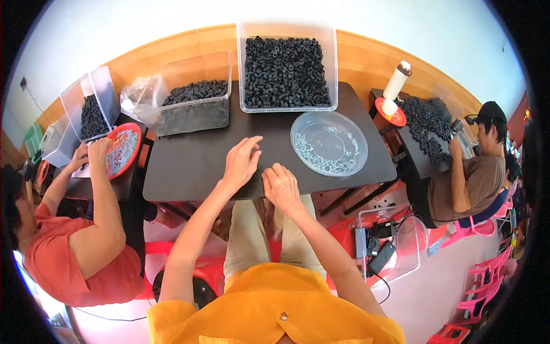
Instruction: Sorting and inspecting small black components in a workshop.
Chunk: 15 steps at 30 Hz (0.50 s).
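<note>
At the far left of the frame a person in a red-orange shirt [69,258] sits beside you, both their hands at a round red plastic tray [122,150] holding small pale parts. Above it, upper left, stands a tilted clear plastic tub [91,109] of black ring-shaped pieces. Just right of that, a low clear rectangular bin [192,109] holds more black rings, with a crumpled clear plastic bag [140,94] at its left end.

Your left hand [240,163] lies at the centre of the frame on the dark rectangular tabletop [183,166], near its front edge, fingers stretched out and slightly apart, pressing flat on the surface; whether anything small sits under the fingertips cannot be told. Your right hand [281,186] rests just beside it, almost touching, knuckles up and fingers curled down at the table's front edge; what it may be pinching cannot be told either.

Above your hands, top centre, sits a tall clear plastic container [286,71] heaped with black rubber-like rings. To the right of your right hand, a round clear plastic bowl [329,143] holds a thin layer of small silvery metal parts.

Farther right, a white bottle [396,83] stands by a small red dish [391,112], next to a loose pile of black rings [427,126] on another table, where a person in a brown shirt and black cap [475,178] works.
</note>
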{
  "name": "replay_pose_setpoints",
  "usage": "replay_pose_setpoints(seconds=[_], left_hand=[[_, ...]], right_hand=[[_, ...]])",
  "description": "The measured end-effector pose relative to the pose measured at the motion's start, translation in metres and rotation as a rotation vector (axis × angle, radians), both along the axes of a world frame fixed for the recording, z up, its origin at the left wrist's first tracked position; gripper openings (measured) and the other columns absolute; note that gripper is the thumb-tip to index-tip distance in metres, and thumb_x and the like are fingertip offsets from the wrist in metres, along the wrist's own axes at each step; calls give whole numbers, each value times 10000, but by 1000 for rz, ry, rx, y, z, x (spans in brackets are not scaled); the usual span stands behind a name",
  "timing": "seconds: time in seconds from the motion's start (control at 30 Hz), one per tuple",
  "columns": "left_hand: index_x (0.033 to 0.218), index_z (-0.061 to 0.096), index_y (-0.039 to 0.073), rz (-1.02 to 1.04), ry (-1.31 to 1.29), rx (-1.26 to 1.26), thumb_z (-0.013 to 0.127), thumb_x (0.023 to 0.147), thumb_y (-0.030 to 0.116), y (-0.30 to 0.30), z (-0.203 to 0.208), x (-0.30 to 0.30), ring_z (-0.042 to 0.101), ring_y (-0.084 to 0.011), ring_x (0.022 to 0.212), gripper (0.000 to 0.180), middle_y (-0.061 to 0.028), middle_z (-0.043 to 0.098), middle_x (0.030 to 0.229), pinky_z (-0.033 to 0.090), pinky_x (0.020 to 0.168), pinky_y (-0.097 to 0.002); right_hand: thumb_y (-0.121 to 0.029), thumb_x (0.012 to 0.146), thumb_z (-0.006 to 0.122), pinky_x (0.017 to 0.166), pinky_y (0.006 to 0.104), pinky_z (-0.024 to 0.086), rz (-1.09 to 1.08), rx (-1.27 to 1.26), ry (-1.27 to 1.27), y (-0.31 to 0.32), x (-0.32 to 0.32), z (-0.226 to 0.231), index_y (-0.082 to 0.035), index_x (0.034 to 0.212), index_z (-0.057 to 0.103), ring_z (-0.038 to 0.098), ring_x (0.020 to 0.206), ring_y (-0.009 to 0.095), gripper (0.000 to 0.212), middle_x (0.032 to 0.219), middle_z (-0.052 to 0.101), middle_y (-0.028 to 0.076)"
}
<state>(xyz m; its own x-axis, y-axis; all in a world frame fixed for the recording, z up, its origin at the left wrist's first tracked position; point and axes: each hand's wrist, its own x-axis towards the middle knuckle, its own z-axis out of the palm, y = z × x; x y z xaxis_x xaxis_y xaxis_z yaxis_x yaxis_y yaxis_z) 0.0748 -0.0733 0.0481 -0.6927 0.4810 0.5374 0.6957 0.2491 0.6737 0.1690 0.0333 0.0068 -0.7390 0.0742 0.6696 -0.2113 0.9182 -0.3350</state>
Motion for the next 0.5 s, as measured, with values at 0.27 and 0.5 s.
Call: replay_pose_setpoints(seconds=[0.27, 0.5], left_hand=[[872, 623, -14, -85, 374, -95, 516, 753, -27, 101, 27, -82, 563, -360, 786, 161, -181, 575, 788, 454, 704, -415], [945, 646, 31, -59, 406, -416, 569, 684, -37, 167, 25, -117, 515, -298, 918, 280, -129, 517, 908, 453, 785, -389]], right_hand=[[-61, 753, 602, 610, 389, 447, -8, -15, -33, -1, 2, 0, -23, 779, 570, 536, 685, 290, 56, 725, 478, 110], [-63, 734, 620, 590, 370, 437, 25, -38, -47, 3, 1, 0, -37, 771, 564, 524, 663, 264, 72, 712, 459, 91]])
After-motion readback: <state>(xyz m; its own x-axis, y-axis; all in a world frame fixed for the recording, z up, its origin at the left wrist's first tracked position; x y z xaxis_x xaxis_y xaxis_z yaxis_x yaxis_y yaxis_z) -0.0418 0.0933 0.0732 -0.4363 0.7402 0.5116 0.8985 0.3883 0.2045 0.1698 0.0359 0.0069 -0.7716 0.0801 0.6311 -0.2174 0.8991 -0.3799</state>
